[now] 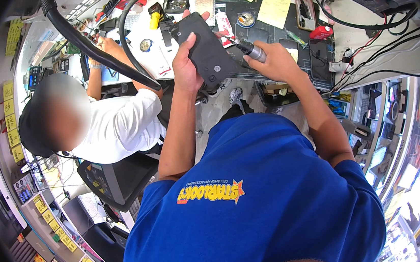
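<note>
My left hand (186,64) grips a black smartphone (205,45) by its lower left edge, holding it tilted above the workbench with its dark back toward me. My right hand (275,61) is closed around a silver screwdriver (252,51), whose thin tip meets the phone's right edge. Both forearms rise from my blue shirt at the bottom of the view.
A dark work mat (281,34) covers the bench, with yellow notes (273,10), a small red bottle (321,32) and a round tin (246,20) on it. A person in a white shirt (120,125) sits on my left. A thick black hose (89,46) crosses above that person. Cables (381,56) run at right.
</note>
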A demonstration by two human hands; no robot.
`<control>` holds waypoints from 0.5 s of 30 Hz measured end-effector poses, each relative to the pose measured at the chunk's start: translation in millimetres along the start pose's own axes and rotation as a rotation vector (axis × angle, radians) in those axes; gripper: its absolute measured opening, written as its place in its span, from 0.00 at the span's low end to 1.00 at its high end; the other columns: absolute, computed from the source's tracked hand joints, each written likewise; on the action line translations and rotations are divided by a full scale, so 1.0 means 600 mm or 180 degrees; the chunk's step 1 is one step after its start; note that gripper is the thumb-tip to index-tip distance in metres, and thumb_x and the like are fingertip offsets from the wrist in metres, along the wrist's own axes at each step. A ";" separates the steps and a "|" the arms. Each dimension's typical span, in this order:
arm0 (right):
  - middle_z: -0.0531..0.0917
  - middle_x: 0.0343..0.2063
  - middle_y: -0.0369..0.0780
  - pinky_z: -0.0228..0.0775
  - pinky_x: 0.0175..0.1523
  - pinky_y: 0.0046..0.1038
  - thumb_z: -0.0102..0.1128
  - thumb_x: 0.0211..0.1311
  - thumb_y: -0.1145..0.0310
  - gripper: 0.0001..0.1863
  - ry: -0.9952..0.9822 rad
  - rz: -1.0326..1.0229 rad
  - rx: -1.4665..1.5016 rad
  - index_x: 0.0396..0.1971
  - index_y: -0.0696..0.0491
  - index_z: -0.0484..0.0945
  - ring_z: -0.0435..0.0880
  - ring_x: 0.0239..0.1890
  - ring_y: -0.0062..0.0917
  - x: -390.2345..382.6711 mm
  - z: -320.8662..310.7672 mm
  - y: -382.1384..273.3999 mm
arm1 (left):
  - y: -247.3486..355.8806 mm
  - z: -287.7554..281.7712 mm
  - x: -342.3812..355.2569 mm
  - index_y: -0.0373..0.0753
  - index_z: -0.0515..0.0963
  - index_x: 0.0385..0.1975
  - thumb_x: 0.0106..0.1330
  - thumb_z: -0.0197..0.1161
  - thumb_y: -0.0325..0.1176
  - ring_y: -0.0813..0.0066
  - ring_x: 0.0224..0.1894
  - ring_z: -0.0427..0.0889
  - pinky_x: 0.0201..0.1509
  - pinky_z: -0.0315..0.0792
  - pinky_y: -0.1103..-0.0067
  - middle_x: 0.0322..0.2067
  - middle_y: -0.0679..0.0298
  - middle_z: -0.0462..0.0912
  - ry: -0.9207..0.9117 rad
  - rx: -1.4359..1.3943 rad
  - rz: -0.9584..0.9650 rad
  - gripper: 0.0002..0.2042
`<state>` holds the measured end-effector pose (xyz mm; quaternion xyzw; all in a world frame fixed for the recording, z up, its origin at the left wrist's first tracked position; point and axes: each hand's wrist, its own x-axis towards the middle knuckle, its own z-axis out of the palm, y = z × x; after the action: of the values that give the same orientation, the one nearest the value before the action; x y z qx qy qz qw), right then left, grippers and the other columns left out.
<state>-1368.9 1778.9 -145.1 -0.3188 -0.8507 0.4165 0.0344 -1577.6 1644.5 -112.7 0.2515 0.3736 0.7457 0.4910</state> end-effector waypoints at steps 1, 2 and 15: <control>0.89 0.31 0.54 0.80 0.47 0.48 0.69 0.66 0.46 0.27 0.0046 0.0002 -0.0005 0.52 0.54 0.85 0.89 0.38 0.53 0.001 0.001 0.002 | 0.000 -0.002 0.001 0.48 0.49 0.84 0.78 0.53 0.37 0.45 0.65 0.82 0.60 0.84 0.58 0.79 0.53 0.64 -0.0037 0.0103 0.0010 0.36; 0.89 0.31 0.54 0.80 0.47 0.49 0.69 0.66 0.46 0.27 0.0091 0.0003 -0.0010 0.52 0.54 0.85 0.89 0.38 0.54 0.003 0.004 0.005 | 0.000 -0.001 0.001 0.47 0.49 0.84 0.74 0.53 0.35 0.47 0.65 0.82 0.61 0.85 0.60 0.79 0.53 0.64 -0.0050 0.0110 -0.0002 0.38; 0.89 0.33 0.52 0.81 0.48 0.51 0.67 0.64 0.48 0.23 0.0420 0.0011 -0.0378 0.53 0.46 0.84 0.89 0.39 0.53 0.002 -0.006 -0.002 | 0.013 0.017 -0.019 0.38 0.54 0.83 0.61 0.56 0.29 0.47 0.72 0.76 0.71 0.77 0.66 0.82 0.52 0.59 -0.0119 -0.0036 -0.0421 0.44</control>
<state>-1369.7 1781.5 -142.1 -0.3485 -0.8692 0.3436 0.0707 -1569.9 1635.3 -100.6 0.2374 0.3759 0.7090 0.5475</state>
